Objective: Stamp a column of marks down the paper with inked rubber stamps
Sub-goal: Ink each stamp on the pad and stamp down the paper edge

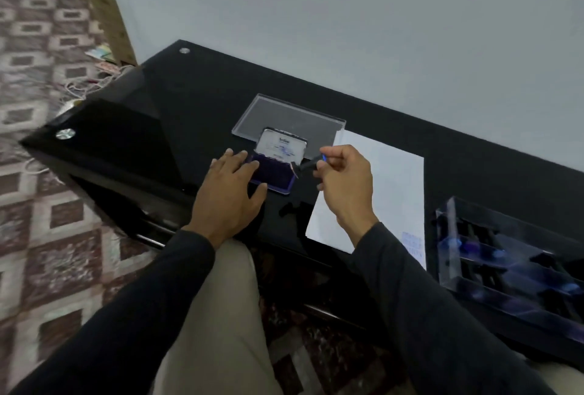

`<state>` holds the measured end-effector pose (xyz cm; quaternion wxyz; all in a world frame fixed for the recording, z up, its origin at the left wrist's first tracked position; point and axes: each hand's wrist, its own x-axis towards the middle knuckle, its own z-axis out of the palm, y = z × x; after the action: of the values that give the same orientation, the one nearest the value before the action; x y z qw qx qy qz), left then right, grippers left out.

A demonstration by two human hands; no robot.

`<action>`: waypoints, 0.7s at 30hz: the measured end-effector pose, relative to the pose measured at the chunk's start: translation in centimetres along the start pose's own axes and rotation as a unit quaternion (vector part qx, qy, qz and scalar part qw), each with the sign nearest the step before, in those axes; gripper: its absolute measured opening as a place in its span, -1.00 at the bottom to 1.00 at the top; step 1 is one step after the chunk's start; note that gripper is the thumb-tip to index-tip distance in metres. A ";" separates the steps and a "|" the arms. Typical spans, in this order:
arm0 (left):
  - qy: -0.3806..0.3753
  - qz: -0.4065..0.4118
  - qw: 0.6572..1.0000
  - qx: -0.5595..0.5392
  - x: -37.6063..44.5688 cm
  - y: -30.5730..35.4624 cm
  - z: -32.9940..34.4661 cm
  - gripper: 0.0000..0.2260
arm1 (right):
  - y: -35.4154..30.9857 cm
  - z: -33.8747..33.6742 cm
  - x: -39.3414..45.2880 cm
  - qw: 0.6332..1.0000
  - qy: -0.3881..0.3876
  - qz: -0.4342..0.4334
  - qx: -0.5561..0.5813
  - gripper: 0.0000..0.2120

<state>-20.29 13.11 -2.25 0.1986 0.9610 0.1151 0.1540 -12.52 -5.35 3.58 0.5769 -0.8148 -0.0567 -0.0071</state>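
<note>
An open ink pad (275, 173) with a purple pad and a raised white lid lies on the black glass table (196, 104). My left hand (232, 187) rests flat with straight fingers on the pad's left edge. My right hand (346, 178) pinches a small black rubber stamp (304, 167) by its handle, with the stamp's face just above the right end of the pad. A white sheet of paper (392, 186) lies to the right of the pad. Faint blue marks (412, 244) show near its lower right corner.
A clear plastic lid (284, 116) lies behind the ink pad. A clear case (512, 255) with several stamps stands at the table's right end. The table's front edge runs close to my knees. Patterned floor lies on the left.
</note>
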 end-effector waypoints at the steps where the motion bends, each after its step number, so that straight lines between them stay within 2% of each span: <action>1: 0.003 -0.006 1.000 0.003 -0.1 -0.6 -0.3 -0.53 | -0.1 0.8 0.0 1.000 -0.002 -0.017 -0.012 -0.79; 5: 0.007 -0.036 0.999 0.006 -0.3 -2.9 -1.0 -0.52 | -0.9 3.7 -0.2 0.990 -0.022 -0.114 -0.076 -0.81; 12: 0.004 -0.036 0.999 0.011 0.2 -4.2 -0.9 -0.50 | -0.6 6.4 0.1 0.948 -0.051 -0.260 -0.176 -0.80; 16: 0.004 -0.024 1.000 0.013 0.6 -4.5 -0.4 -0.51 | -0.1 6.6 0.8 0.933 -0.062 -0.290 -0.204 -0.79; 21: -0.002 -0.018 0.999 0.026 0.6 -5.0 0.1 -0.51 | 0.1 6.8 1.3 0.925 -0.075 -0.284 -0.240 -0.78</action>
<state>-20.45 17.68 -4.28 0.1765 0.9639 0.1362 0.1452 -11.54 1.08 1.29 0.3318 -0.8770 -0.3252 -0.1224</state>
